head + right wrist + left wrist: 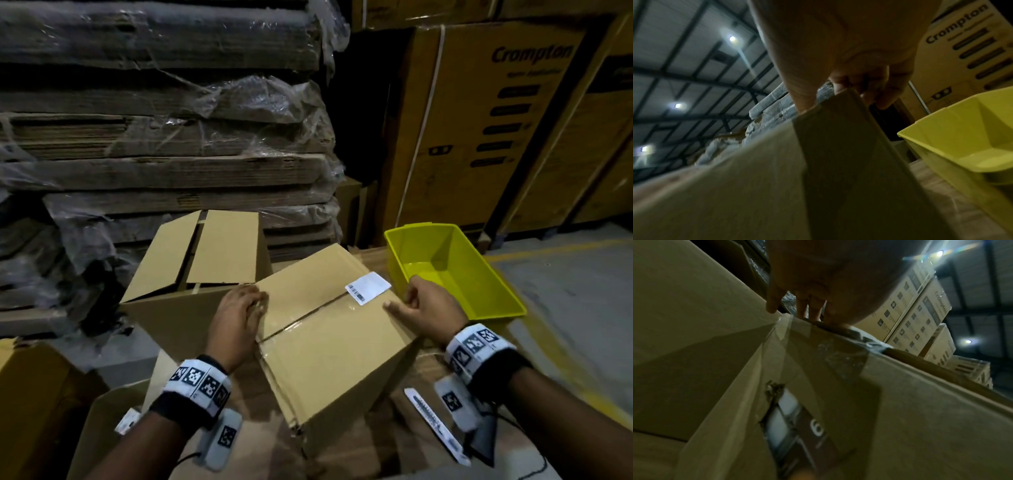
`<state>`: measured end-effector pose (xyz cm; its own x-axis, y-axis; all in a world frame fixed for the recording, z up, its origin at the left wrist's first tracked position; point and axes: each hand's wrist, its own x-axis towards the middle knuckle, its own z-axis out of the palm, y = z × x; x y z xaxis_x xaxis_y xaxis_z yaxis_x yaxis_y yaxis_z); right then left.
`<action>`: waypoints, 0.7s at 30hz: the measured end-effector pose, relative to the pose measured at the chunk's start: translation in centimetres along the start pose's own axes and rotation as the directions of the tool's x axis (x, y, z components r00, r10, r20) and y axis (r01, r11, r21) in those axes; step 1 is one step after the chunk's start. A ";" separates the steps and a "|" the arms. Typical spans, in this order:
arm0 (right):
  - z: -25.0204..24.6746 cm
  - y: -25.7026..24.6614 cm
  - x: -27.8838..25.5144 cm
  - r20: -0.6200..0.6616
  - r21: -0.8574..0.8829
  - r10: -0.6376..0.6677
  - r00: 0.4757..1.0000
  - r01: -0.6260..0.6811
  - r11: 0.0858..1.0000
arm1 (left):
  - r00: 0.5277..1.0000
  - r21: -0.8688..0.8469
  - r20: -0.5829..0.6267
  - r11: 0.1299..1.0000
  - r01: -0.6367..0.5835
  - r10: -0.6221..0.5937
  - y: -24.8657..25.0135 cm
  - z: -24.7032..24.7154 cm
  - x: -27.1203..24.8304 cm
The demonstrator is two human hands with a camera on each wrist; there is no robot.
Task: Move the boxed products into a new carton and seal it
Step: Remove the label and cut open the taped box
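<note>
A taped brown carton [329, 346] sits tilted in the middle of the head view, with a white barcode label [368, 287] on its top. My left hand [251, 303] holds its left top edge, fingers [812, 311] hooked over the rim. My right hand [407, 303] grips the right top corner, thumb on top and fingers [885, 97] curled round the far side. A tear in the carton's side shows a dark boxed product [797, 426] inside. Behind it on the left stands an open carton [205, 253] with its flaps raised.
A yellow plastic bin [479, 291] stands just right of the carton. A white strip-like item [435, 425] lies on the cardboard surface near my right wrist. Plastic-wrapped stacks of flat cardboard [164, 137] rise behind, tall printed cartons [486, 120] at the back right.
</note>
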<state>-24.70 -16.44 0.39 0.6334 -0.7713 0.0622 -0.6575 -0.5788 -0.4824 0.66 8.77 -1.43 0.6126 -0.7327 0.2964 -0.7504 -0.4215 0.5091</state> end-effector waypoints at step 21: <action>2.2 -3.1 2.9 -0.101 0.102 -0.118 0.988 0.128 0.986 | 0.999 -0.079 -0.026 0.996 0.027 -0.029 0.4 1.6 0.1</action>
<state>-19.92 -16.26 0.10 0.6620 -0.7204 0.2070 -0.5255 -0.6430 -0.5571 0.01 7.69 -2.46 0.6406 -0.7060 0.3019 -0.7113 -0.3976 0.5795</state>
